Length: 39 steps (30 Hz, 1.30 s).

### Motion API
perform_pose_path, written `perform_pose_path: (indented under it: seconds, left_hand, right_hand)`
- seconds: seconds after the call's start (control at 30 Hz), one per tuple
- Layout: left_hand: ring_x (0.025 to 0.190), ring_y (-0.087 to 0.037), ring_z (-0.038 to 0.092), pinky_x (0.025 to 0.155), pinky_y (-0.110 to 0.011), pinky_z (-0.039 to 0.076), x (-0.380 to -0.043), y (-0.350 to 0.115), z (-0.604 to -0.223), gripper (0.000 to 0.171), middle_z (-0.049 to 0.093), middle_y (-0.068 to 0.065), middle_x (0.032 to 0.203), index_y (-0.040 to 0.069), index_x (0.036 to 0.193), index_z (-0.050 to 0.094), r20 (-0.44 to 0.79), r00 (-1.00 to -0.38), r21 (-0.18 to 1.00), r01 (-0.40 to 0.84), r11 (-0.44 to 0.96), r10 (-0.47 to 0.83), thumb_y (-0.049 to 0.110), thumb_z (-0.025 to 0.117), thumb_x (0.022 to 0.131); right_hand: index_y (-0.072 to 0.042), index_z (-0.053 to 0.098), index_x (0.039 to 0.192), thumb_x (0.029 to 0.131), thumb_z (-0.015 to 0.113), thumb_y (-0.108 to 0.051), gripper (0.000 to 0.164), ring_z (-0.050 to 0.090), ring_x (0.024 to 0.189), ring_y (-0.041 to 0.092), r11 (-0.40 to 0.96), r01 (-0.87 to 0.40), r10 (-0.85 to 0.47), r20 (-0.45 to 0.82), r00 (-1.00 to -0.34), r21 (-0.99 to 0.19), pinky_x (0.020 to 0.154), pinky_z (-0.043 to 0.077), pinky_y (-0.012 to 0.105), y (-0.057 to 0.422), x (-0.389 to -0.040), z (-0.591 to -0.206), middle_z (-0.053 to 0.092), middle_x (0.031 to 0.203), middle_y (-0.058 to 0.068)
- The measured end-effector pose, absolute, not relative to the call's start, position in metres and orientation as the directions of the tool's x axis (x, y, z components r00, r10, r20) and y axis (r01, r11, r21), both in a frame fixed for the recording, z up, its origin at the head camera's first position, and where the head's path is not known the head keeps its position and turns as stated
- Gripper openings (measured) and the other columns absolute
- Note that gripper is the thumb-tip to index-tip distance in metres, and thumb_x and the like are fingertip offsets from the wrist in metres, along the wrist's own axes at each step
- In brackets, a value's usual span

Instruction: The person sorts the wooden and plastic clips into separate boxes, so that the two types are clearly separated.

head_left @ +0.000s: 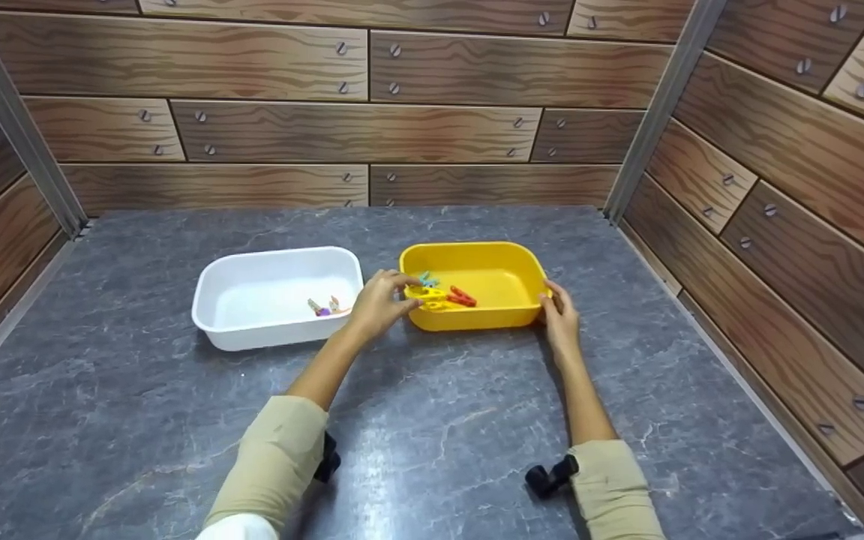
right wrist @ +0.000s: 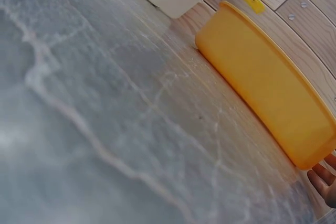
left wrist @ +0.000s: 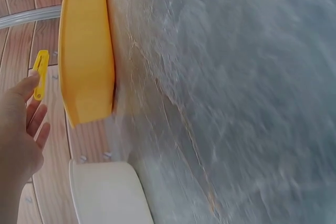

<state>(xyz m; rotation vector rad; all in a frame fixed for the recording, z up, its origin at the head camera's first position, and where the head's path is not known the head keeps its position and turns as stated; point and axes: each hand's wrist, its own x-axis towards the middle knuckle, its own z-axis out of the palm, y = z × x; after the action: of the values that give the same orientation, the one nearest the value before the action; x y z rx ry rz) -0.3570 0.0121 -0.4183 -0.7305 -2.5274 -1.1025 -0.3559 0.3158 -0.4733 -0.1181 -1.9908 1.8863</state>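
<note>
My left hand (head_left: pixel 381 304) pinches a yellow clothespin (left wrist: pixel 41 74) between thumb and fingers, above the left end of the yellow tub (head_left: pixel 477 320). Inside that tub lie a red clothespin (head_left: pixel 462 296), another yellow clothespin (head_left: pixel 441 305) and something light blue (head_left: pixel 428 280), partly hidden and too small to make out. At the tub's right end, my right hand (head_left: pixel 562 319) holds the rim and wall with thumb and fingers. In the right wrist view, fingertips (right wrist: pixel 317 178) show against the tub's lower corner.
A white tub (head_left: pixel 252 337) stands left of the yellow one, with a few small multicoloured pieces (head_left: pixel 327 307) in its right part. Both tubs rest on a grey marbled tabletop (head_left: pixel 432 420). Wood-patterned walls (head_left: pixel 342 131) enclose the back and sides.
</note>
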Motion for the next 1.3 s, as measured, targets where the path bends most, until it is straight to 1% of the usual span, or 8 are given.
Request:
perform_pose_path:
  seconds: [0.1,0.37,0.57,0.7,0.9,1.03,1.13,1.3]
  left_hand:
    - [0.085,-0.024,0.053,0.074,-0.035,0.043,-0.362,0.017,-0.419,0.026,0.063,-0.008,0.097,0.004,0.1,0.07,0.471,-0.822,0.581,0.562,0.589,0.32,0.014,0.075,0.076]
    - [0.09,-0.026,0.055,0.077,-0.036,0.043,-0.368,0.028,-0.425,0.027,0.064,-0.009,0.099,0.005,0.101,0.07,0.458,-0.841,0.591,0.531,0.608,0.288,0.017,0.075,0.077]
    - [0.096,-0.023,0.054,0.086,-0.036,0.041,-0.373,0.032,-0.429,0.027,0.064,-0.008,0.104,0.008,0.102,0.07,0.425,-0.871,0.595,0.473,0.65,0.245,0.02,0.074,0.078]
    - [0.099,-0.025,0.054,0.089,-0.037,0.038,-0.379,0.04,-0.43,0.028,0.064,-0.008,0.104,0.008,0.102,0.071,0.442,-0.866,0.575,0.473,0.667,0.233,0.021,0.075,0.077]
    - [0.1,-0.025,0.053,0.086,-0.039,0.039,-0.386,0.055,-0.434,0.027,0.065,-0.009,0.102,0.009,0.099,0.072,0.475,-0.852,0.539,0.479,0.693,0.22,0.02,0.076,0.075]
    - [0.1,-0.025,0.053,0.086,-0.039,0.039,-0.387,0.063,-0.438,0.027,0.065,-0.008,0.102,0.009,0.098,0.072,0.481,-0.854,0.533,0.464,0.708,0.198,0.019,0.077,0.074]
    - [0.098,-0.024,0.054,0.084,-0.038,0.039,-0.387,0.068,-0.443,0.026,0.066,-0.006,0.1,0.01,0.097,0.072,0.491,-0.855,0.521,0.44,0.731,0.164,0.02,0.077,0.073]
    - [0.097,-0.022,0.054,0.084,-0.037,0.039,-0.389,0.073,-0.447,0.027,0.067,-0.004,0.098,0.011,0.098,0.073,0.499,-0.861,0.558,0.408,0.723,0.1,0.02,0.077,0.073]
  right_hand:
    - [0.004,0.045,0.13,0.096,0.047,-0.008,0.036,0.047,0.108,0.019,0.079,-0.221,0.321,0.234,-0.918,-0.972,0.078,0.044,0.022,0.315,-0.357,-0.472,0.043,0.134,0.019]
    - [0.004,0.046,0.129,0.095,0.048,-0.007,0.036,0.047,0.109,0.02,0.066,-0.223,0.329,0.232,-0.915,-0.973,0.078,0.043,0.02,0.315,-0.354,-0.474,0.043,0.134,0.021]
    - [0.004,0.045,0.129,0.095,0.048,-0.008,0.036,0.047,0.11,0.02,0.096,-0.214,0.321,0.234,-0.918,-0.972,0.08,0.043,0.022,0.312,-0.353,-0.475,0.044,0.133,0.021]
    - [0.003,0.045,0.13,0.095,0.047,-0.008,0.036,0.046,0.111,0.02,0.099,-0.213,0.328,0.234,-0.915,-0.972,0.081,0.043,0.023,0.313,-0.354,-0.474,0.044,0.133,0.02]
    - [0.006,0.045,0.129,0.095,0.047,-0.006,0.036,0.045,0.113,0.022,0.082,-0.233,0.327,0.247,-0.912,-0.969,0.082,0.043,0.023,0.316,-0.356,-0.471,0.042,0.134,0.022]
    - [0.005,0.045,0.13,0.096,0.046,-0.007,0.036,0.045,0.114,0.022,0.071,-0.23,0.325,0.24,-0.915,-0.971,0.083,0.043,0.023,0.315,-0.355,-0.472,0.042,0.135,0.021]
    - [0.003,0.045,0.13,0.096,0.046,-0.009,0.036,0.046,0.112,0.021,0.088,-0.212,0.322,0.229,-0.919,-0.973,0.081,0.043,0.023,0.314,-0.355,-0.474,0.043,0.135,0.018]
    - [0.003,0.044,0.131,0.097,0.046,-0.01,0.036,0.045,0.114,0.022,0.082,-0.209,0.323,0.225,-0.919,-0.974,0.082,0.043,0.024,0.315,-0.355,-0.472,0.042,0.135,0.018]
